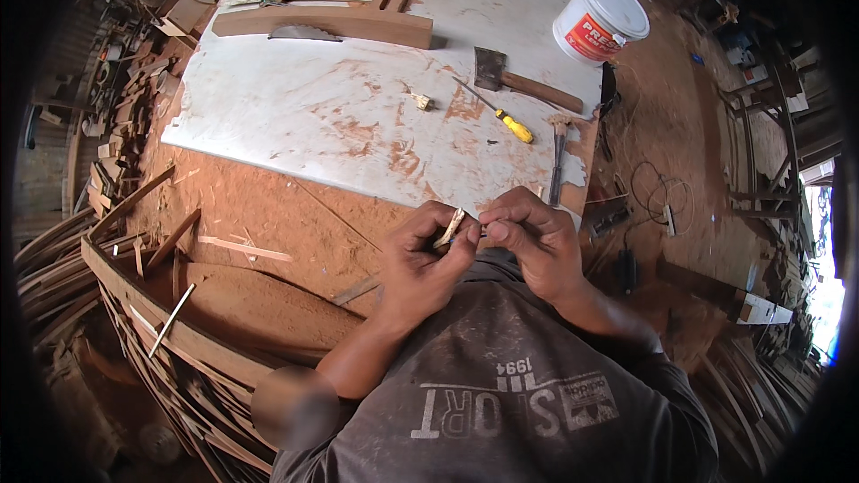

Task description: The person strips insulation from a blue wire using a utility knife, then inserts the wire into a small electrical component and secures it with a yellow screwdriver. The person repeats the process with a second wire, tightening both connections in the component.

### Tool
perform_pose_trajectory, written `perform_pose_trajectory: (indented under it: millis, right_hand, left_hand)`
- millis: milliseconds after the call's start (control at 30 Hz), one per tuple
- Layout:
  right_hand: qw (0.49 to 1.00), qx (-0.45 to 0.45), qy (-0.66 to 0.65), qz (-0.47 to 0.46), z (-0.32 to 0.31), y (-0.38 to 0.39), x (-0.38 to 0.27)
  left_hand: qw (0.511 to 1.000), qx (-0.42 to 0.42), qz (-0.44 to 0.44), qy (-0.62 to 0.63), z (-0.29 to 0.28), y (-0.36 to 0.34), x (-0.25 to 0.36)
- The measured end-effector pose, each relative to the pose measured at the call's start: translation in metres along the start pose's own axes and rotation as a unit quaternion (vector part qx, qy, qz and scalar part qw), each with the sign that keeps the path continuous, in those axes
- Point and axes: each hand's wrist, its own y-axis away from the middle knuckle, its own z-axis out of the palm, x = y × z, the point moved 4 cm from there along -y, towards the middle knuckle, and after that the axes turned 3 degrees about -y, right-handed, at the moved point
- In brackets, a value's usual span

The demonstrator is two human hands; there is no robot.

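My left hand is closed round a small pale, yellowish piece that sticks up between the thumb and fingers; its kind is unclear. Right beside it, my right hand pinches with thumb and forefinger at something small and dark, mostly hidden by the fingertips. Both hands meet in front of my chest, at the near edge of a white-topped table. Beyond them on the board lie a screwdriver with a yellow handle, a hatchet with a wooden handle, and a small pale lump.
A white lidded bucket stands at the far right of the table. A dark-handled brush lies along the right edge. At the back rest a wooden beam and a frame of slats. Wood strips are stacked at left; a cable loops on the right.
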Motion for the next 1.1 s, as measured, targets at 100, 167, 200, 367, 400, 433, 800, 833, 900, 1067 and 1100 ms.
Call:
perform_pose_trajectory:
  millis: [100, 167, 200, 367, 400, 433, 800, 833, 900, 1067, 1100]
  right_hand:
    - [0.991, 0.016, 0.092, -0.1, 0.004, 0.003, -0.002]
    - [0.988, 0.022, 0.101, -0.117, 0.005, 0.003, -0.003]
    - [0.991, 0.024, 0.08, -0.101, 0.004, 0.002, -0.005]
    - [0.942, 0.024, -0.286, 0.175, 0.007, -0.001, 0.02]
    - [0.919, 0.024, -0.335, 0.207, 0.009, 0.0, 0.022]
    - [0.893, 0.024, -0.382, 0.237, 0.012, 0.0, 0.023]
    - [0.893, 0.043, -0.377, 0.243, 0.017, -0.006, 0.008]
    - [0.913, 0.053, -0.347, 0.208, 0.016, -0.009, 0.004]
    - [0.97, 0.081, -0.198, 0.117, 0.012, -0.009, -0.007]
    - [0.956, 0.04, 0.258, -0.134, 0.01, -0.011, -0.025]
    - [0.954, 0.053, 0.263, -0.131, 0.01, -0.011, -0.027]
  left_hand:
    - [1.0, 0.027, -0.002, -0.007, 0.006, 0.0, -0.002]
    - [0.999, 0.032, -0.014, 0.001, 0.006, 0.001, -0.005]
    - [0.999, 0.028, -0.025, 0.014, 0.007, 0.001, -0.006]
    - [0.99, -0.043, -0.012, 0.134, 0.0, -0.004, -0.01]
    - [0.984, -0.057, -0.021, 0.165, 0.0, -0.004, -0.008]
    - [0.978, -0.071, -0.031, 0.195, 0.001, -0.004, -0.007]
    - [0.976, -0.075, -0.045, 0.201, -0.003, -0.001, -0.006]
    - [0.98, -0.071, -0.033, 0.18, -0.004, -0.002, -0.005]
    - [0.988, -0.057, -0.011, 0.141, -0.005, -0.002, -0.008]
    - [0.992, 0.0, -0.006, 0.129, -0.002, -0.003, -0.006]
    - [0.992, 0.002, -0.006, 0.125, -0.002, -0.003, -0.008]
